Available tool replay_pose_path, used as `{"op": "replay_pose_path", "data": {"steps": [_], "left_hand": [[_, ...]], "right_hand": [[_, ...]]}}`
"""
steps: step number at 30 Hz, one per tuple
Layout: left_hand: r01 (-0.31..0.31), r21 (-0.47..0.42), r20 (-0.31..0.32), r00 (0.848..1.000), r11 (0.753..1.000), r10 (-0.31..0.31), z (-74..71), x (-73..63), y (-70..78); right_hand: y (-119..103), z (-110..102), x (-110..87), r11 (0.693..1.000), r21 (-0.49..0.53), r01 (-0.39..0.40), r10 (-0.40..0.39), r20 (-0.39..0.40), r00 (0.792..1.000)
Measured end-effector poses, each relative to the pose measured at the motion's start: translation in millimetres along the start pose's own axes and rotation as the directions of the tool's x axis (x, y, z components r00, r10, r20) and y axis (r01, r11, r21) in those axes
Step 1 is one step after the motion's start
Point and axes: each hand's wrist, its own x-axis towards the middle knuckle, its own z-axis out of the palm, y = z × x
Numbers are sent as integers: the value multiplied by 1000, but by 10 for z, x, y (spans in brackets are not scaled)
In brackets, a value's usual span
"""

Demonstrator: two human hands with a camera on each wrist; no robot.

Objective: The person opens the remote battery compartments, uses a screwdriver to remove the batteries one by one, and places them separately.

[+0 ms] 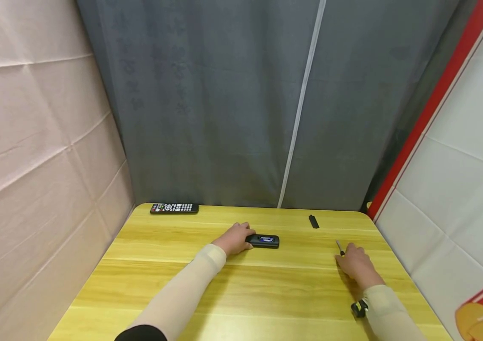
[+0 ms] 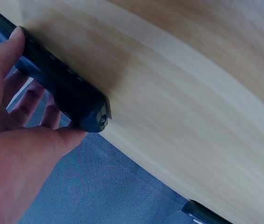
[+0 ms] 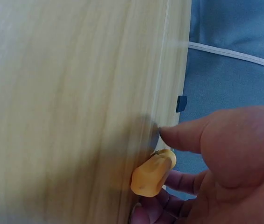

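Note:
My left hand (image 1: 234,239) holds a black remote control (image 1: 265,241) by one end near the table's middle. A blue and white patch shows on its upper face. In the left wrist view, my thumb lies along one side of the remote control (image 2: 66,77) and the fingers are at the other. To the right, my right hand (image 1: 357,265) is around a screwdriver, whose shaft (image 1: 338,245) points away from me. The right wrist view shows its yellow handle (image 3: 151,175) close to the table, the fingers beside it and the thumb apart from it.
A small black cover-like piece (image 1: 314,221) lies toward the far right of the wooden table (image 1: 267,303). Another black remote control (image 1: 174,208), buttons up, is by the far left edge. A grey curtain (image 1: 224,104) hangs behind; pale cloth walls (image 1: 41,166) flank the table.

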Motion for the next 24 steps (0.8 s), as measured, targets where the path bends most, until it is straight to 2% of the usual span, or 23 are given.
{"op": "replay_pose_path", "data": {"steps": [11,24], "left_hand": [[-5,-12,-3,1000,1000,5,38,26,-38],[5,-22,-2,1000,1000,-5,-11,-11,-8]], "right_hand": [[28,24,36,1000,23,-1,1,9,1000],[12,15,44,1000,16,-2,1,37,999]]}}
